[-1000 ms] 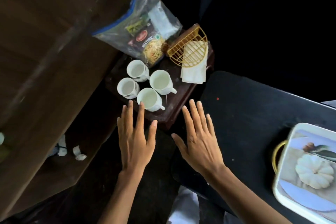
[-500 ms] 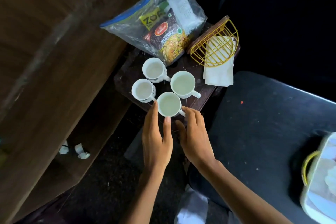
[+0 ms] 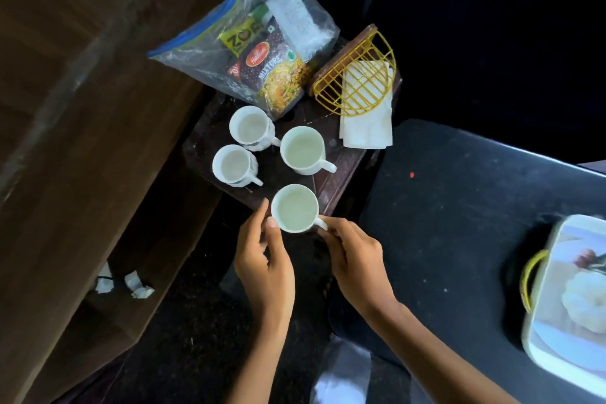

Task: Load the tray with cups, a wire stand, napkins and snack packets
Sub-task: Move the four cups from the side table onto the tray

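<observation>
Several white cups stand on a small dark stool (image 3: 341, 170). The nearest cup (image 3: 294, 208) sits at the stool's front edge, held from both sides: my left hand (image 3: 264, 259) grips its left wall and my right hand (image 3: 355, 259) pinches its handle. Behind it are a larger cup (image 3: 301, 150) and two smaller cups (image 3: 251, 127) (image 3: 233, 165). A clear bag of snack packets (image 3: 262, 52) leans at the back. A yellow wire stand (image 3: 355, 75) lies over white napkins (image 3: 367, 128) at the stool's right. The white tray (image 3: 567, 302) with a yellow handle lies at far right.
The tray rests on a black table (image 3: 459, 213) to the right of the stool. A brown wooden cabinet (image 3: 82, 108) fills the left side. White scraps (image 3: 137, 285) lie on the dark floor below it.
Both hands reached forward to the stool and took hold of the nearest cup, which has shifted toward the front edge. The view moved, bringing the tray back in at right.
</observation>
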A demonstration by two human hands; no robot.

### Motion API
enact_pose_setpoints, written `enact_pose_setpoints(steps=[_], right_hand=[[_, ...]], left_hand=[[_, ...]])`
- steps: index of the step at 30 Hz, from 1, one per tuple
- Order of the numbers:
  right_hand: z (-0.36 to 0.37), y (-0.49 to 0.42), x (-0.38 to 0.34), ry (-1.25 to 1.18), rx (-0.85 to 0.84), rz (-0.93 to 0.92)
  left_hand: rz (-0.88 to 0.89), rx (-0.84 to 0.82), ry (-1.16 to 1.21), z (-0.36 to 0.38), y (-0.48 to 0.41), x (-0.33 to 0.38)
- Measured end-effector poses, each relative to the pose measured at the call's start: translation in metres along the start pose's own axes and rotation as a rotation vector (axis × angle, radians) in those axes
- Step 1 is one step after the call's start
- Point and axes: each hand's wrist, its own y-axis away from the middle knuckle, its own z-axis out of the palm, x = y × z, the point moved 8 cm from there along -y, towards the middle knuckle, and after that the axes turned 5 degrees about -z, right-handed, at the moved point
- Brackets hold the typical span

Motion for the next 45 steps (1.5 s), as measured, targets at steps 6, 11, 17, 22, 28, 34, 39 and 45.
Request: enact_pose_setpoints(steps=[6, 11, 17, 22, 28, 34, 39, 45], right_hand=[[-0.076, 0.070, 0.029, 0.028, 0.092, 0.071], [-0.157, 0.142, 0.072, 0.104, 0.202, 0.238], [-0.239, 0.219, 0.130, 0.158, 0.357, 0.371], [-0.275, 0.248, 0.168, 0.191, 0.343, 0.341], [-0.286, 0.257, 0.208, 0.137, 0.299, 0.330], [-0.288, 0.253, 0.227, 0.102, 0.287, 0.321], [-0.284, 0.255, 0.235, 0.087, 0.247, 0.331], [-0.283, 0.255, 0.239, 0.073, 0.257, 0.344]], left_hand=[[-0.217, -0.338, 0.154, 0.040, 0.056, -0.004], [-0.191, -0.460, 0.091, 0.096, 0.147, 0.002], [-0.214, -0.591, 0.060, 0.176, 0.247, -0.006], [-0.226, -0.671, -0.046, 0.216, 0.293, -0.025], [-0.228, -0.668, -0.104, 0.240, 0.311, -0.041], [-0.251, -0.660, -0.132, 0.252, 0.315, -0.046], [-0.278, -0.652, -0.143, 0.253, 0.319, -0.056], [-0.265, -0.652, -0.159, 0.251, 0.320, -0.057]])
